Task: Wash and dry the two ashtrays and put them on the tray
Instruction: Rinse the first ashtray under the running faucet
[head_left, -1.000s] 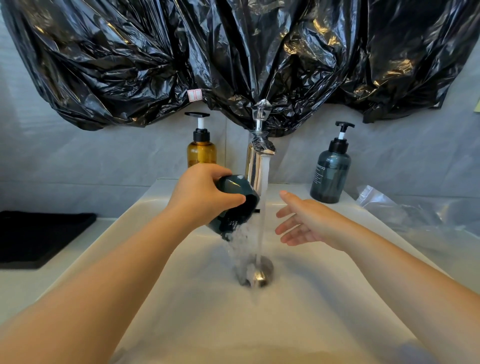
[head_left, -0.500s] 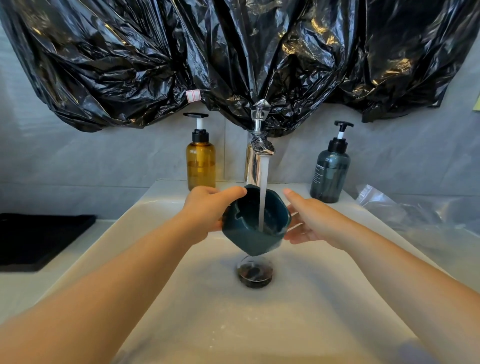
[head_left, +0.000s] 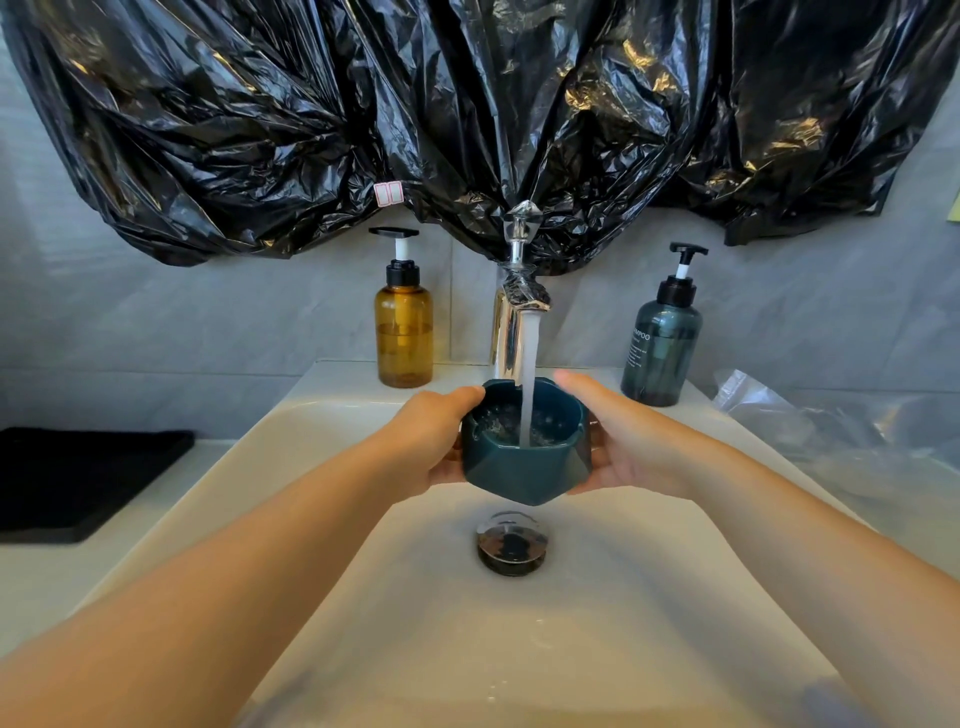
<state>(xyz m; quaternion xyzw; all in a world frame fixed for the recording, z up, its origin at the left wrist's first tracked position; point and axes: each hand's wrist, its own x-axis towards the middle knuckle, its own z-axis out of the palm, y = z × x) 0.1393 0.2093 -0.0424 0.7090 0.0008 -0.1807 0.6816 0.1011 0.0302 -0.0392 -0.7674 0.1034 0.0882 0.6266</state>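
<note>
1. Over the sink, right under the running tap, a person holds a dark teal ashtray upright in both hands, above the drain.
2. Their left hand wraps the ashtray's left wall with the thumb up at the rim. The right hand cups the right wall with its thumb over the rim. Both are clamped on it.
3. Water pours straight into the bowl and froths there.
4. To my eye it is glazed ceramic: stiff, weighty for its bulk and heavier with water in it. It would likely chip or crack if it dropped onto the hard sink.
5. Wet glaze should be slippery. The faceted outer walls and the notched rim look like the best purchase, with a thumb hooked over the rim and fingers under the base.
6. Tipping it out one-handed looks like the riskiest point for a slip.
7. I see only this one ashtray. A black mat lies on the tabletop to the left, and I cannot tell whether it is the tray.
8. I'd judge the task is early, with drying and placing not yet done.
</note>
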